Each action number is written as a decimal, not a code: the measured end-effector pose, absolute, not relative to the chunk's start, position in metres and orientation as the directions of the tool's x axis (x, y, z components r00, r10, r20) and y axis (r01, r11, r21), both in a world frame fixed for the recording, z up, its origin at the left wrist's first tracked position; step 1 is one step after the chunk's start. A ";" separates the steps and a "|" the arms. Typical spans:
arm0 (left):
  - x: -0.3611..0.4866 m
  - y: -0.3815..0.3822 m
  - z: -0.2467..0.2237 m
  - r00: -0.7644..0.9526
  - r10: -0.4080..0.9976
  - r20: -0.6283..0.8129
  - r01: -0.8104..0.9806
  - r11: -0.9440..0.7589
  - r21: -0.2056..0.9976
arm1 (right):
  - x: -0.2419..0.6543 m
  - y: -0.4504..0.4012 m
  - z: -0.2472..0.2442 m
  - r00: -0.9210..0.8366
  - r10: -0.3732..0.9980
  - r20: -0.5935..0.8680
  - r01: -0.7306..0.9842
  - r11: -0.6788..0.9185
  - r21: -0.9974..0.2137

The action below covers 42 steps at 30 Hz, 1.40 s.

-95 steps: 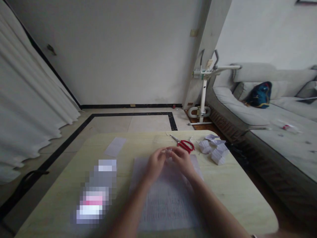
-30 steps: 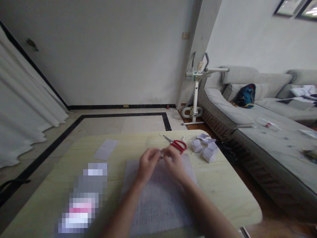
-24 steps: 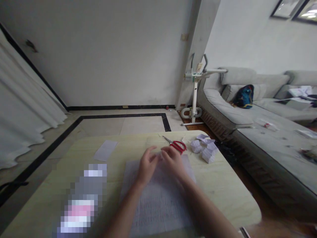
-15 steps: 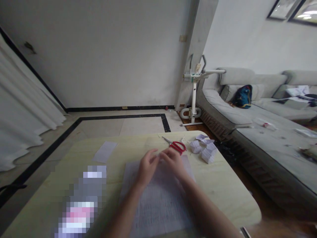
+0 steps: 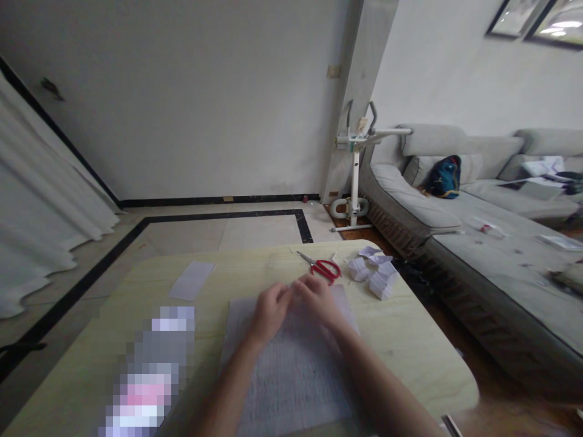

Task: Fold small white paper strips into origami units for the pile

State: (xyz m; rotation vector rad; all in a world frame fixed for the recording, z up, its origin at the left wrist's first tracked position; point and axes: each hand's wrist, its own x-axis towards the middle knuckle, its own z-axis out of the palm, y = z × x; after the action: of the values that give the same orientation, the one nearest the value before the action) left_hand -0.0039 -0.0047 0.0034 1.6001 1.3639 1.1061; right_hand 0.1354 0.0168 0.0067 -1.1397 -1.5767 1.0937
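My left hand point(image 5: 272, 309) and my right hand point(image 5: 317, 297) meet over the far part of a large written sheet of paper point(image 5: 291, 376). The fingers of both are bent and closed, their tips pressed together at one spot. A small pale bit shows between the fingertips, too little of it to name. Just beyond my right hand lie scissors with red handles point(image 5: 325, 269), blades pointing away to the left. To their right sit several folded pieces of white paper point(image 5: 381, 280). A plain white paper slip point(image 5: 193, 280) rests at the left of the table.
The pale wooden table point(image 5: 414, 346) has rounded corners. A blurred-out object point(image 5: 150, 376) lies on its left side. Beyond the right edge stand a grey sofa point(image 5: 492, 267) with a blue backpack point(image 5: 445, 177) and a white exercise machine point(image 5: 356, 170).
The fingers of my left hand have curled in closer to those of my right. The view has shifted very slightly; the scissors and papers have stayed put.
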 end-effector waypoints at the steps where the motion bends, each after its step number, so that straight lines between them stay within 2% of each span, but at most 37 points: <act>1: -0.004 -0.005 0.003 0.072 0.985 0.156 0.374 -0.172 0.911 | 0.136 0.017 0.007 -0.201 0.966 0.162 0.171 0.197 -0.965; 4: -0.003 -0.006 0.001 0.098 0.977 0.192 0.420 -0.215 0.882 | 0.138 0.017 0.009 -0.206 0.960 0.189 0.155 0.223 -0.962; 9: -0.003 -0.008 0.002 0.077 0.981 0.181 0.361 -0.196 0.912 | 0.140 0.016 0.011 -0.213 0.951 0.223 0.169 0.261 -0.951; 16: -0.004 -0.008 0.006 0.038 0.991 0.126 0.228 -0.132 0.965 | 0.139 0.015 0.013 -0.247 0.958 0.143 0.177 0.190 -0.966; 20: -0.003 -0.007 0.010 -0.014 0.989 0.145 0.183 -0.141 0.973 | 0.137 0.012 0.014 -0.338 0.938 0.084 0.175 0.150 -0.973; 29: -0.003 -0.009 0.013 -0.004 0.994 0.113 0.117 -0.112 0.987 | 0.140 0.007 0.020 -0.418 0.906 0.068 0.124 0.131 -0.984; 35: -0.006 -0.006 0.011 -0.001 0.989 0.149 0.204 -0.146 0.968 | 0.139 0.009 0.013 -0.388 0.921 0.022 0.079 0.057 -0.995; 42: -0.002 -0.010 0.012 0.018 0.997 0.071 0.157 -0.073 0.985 | 0.138 0.009 0.016 -0.327 0.944 0.041 0.005 0.045 -0.999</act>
State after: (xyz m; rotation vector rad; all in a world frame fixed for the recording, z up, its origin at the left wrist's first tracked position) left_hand -0.0019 -0.0097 0.0125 1.3855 1.2811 1.1745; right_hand 0.1375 0.0095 0.0158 -1.0091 -1.4802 1.4097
